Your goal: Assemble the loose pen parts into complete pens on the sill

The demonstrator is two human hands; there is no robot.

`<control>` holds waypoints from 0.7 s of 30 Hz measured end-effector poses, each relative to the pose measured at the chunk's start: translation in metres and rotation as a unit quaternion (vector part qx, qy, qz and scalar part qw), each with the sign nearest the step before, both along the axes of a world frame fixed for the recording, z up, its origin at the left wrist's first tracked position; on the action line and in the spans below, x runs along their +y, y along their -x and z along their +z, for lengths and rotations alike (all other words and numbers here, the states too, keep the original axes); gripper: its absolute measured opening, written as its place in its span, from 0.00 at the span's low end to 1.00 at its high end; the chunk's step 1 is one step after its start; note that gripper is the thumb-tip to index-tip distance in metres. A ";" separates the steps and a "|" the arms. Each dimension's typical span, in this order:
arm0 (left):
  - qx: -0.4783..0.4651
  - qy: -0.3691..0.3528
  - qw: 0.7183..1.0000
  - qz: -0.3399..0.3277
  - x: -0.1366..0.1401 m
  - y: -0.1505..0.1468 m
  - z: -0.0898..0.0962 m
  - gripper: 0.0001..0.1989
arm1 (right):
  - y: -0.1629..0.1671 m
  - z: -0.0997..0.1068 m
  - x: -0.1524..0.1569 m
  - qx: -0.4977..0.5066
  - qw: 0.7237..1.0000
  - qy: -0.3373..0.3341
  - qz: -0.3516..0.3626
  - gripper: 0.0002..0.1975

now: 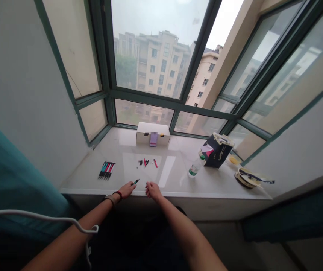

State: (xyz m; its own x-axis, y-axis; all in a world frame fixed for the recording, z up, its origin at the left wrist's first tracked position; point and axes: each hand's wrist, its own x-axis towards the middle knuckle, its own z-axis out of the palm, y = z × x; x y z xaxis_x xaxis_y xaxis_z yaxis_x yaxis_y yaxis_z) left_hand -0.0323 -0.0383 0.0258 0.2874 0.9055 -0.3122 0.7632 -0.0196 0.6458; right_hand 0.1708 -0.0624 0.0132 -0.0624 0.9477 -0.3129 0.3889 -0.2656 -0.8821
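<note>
My left hand (126,189) is closed around a dark pen part with a teal band (135,182), its tip pointing up and to the right. To the right of it, my right hand (152,190) is curled near the sill's front edge; whatever its fingers hold is too small or hidden to make out. Beyond both hands lie small black and pink pen parts (144,162) and a pink pen barrel (155,163). A row of several pens (106,170) in teal, black, pink and white lies on the left.
The white windowsill (175,184) has a front edge just under my hands. At the back stands a white box (161,136) with a purple packet (153,139) against it. Rightward are a plastic bottle (194,168), a dark carton (216,150) and a round bowl (245,178).
</note>
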 end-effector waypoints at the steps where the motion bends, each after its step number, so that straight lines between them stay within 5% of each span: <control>1: 0.009 -0.004 1.000 0.006 0.000 0.010 0.003 0.20 | -0.004 0.002 -0.001 -0.006 1.000 -0.006 0.009 0.18; 3: 0.029 -0.015 0.999 0.015 0.003 0.034 0.012 0.19 | -0.016 0.007 -0.003 -0.032 0.998 -0.044 0.020 0.11; 6: 0.064 -0.072 0.995 0.038 0.019 0.075 0.028 0.18 | -0.039 0.009 -0.005 -0.288 0.935 -0.199 0.050 0.09; 10: 0.177 -0.098 0.969 0.140 0.052 0.126 0.042 0.18 | -0.058 -0.004 -0.007 -0.437 0.871 -0.223 -0.002 0.20; 15: 0.168 -0.062 0.954 0.240 0.084 0.170 0.042 0.26 | -0.060 -0.021 -0.008 -0.446 0.864 -0.234 -0.009 0.22; 21: 0.214 -0.071 0.925 0.307 0.115 0.184 0.033 0.19 | -0.062 -0.019 -0.005 -0.438 0.869 -0.229 -0.001 0.24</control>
State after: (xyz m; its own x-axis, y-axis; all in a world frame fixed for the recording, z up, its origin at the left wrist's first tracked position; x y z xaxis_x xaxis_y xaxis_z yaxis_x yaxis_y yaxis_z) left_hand -0.2165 0.0762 0.0585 -0.4167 0.8976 -0.1436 0.8435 0.4407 0.3070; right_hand 0.2326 -0.0674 -0.0063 0.0115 0.9852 0.1712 0.9646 0.0342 -0.2616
